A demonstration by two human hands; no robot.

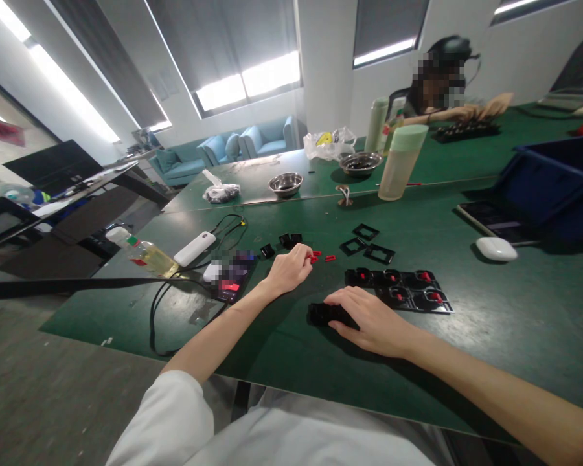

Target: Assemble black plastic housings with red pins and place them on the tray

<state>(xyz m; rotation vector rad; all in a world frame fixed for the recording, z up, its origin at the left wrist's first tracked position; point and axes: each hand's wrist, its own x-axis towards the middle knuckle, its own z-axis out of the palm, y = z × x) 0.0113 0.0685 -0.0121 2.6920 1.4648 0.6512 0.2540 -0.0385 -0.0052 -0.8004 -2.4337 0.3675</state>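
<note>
My left hand is closed in a pinch at the small red plastic pieces, with red showing right at its fingertips. Another red piece lies just to the right. My right hand is wrapped round a black plastic part that rests on the table, and its palm hides part of it. Beyond that hand sits a black panel of joined units with red inserts. Several small black parts stand behind my left hand. Flat black square frames lie farther back.
To the left are a phone, a white power bank, cables and a tipped bottle. Metal bowls and an upright bottle stand farther back. At right are a blue bin and white case. A co-worker sits opposite.
</note>
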